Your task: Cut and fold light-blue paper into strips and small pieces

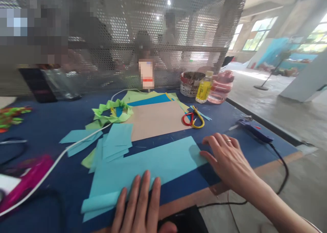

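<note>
A large light-blue sheet of paper (153, 163) lies on the dark blue table (51, 130). My left hand (140, 205) rests flat on its near edge, fingers stretched out. At the sheet's right end my right hand (226, 158) is spread with its fingertips pressing on the paper. Neither hand holds anything. Several smaller light-blue paper pieces (114, 141) lie just beyond the sheet on the left.
Behind are a tan sheet (155, 118), a green paper wreath (112, 112), red and yellow scissors (192, 118) and a blue glue gun (252, 129) with its black cord. A yellow bottle (203, 88), pink jug (221, 86) and pink tool (28, 180) stand around. People sit behind a perforated screen (153, 31).
</note>
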A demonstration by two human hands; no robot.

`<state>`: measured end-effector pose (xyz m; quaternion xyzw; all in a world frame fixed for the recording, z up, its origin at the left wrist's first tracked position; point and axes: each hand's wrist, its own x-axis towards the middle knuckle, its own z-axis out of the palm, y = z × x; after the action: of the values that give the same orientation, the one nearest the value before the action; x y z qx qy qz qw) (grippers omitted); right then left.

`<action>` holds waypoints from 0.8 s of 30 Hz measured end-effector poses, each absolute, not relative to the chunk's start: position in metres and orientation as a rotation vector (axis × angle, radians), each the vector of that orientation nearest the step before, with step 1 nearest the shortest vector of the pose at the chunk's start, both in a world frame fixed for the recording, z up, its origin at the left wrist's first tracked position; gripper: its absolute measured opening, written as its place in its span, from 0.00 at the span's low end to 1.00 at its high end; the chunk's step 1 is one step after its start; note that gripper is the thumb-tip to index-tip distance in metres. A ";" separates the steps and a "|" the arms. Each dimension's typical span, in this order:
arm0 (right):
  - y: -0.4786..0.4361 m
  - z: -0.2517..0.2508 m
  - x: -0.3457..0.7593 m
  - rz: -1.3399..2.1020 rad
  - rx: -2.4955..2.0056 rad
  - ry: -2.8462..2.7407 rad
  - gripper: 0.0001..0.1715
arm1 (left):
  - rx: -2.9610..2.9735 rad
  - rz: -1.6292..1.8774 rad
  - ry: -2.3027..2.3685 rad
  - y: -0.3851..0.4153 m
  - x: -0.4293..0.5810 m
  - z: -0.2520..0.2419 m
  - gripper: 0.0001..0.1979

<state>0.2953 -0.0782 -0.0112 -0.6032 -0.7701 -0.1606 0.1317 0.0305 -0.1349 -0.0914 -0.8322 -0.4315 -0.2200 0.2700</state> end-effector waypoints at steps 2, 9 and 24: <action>-0.084 -0.008 0.280 -0.534 -1.611 -2.172 0.04 | -2.218 -0.542 -1.074 -0.132 0.029 -0.089 0.44; -0.101 -0.003 0.202 0.208 -1.137 -2.549 0.11 | -2.176 -0.509 -1.074 -0.132 0.027 -0.089 0.42; -0.091 -0.012 0.186 0.187 -1.196 -2.575 0.17 | -2.186 -0.508 -1.108 -0.144 0.008 -0.082 0.46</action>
<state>0.1862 -0.0911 -0.0117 -0.4157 -0.8950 0.0651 0.1476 0.0077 -0.1437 -0.0820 -0.8292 -0.4203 -0.1927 0.3141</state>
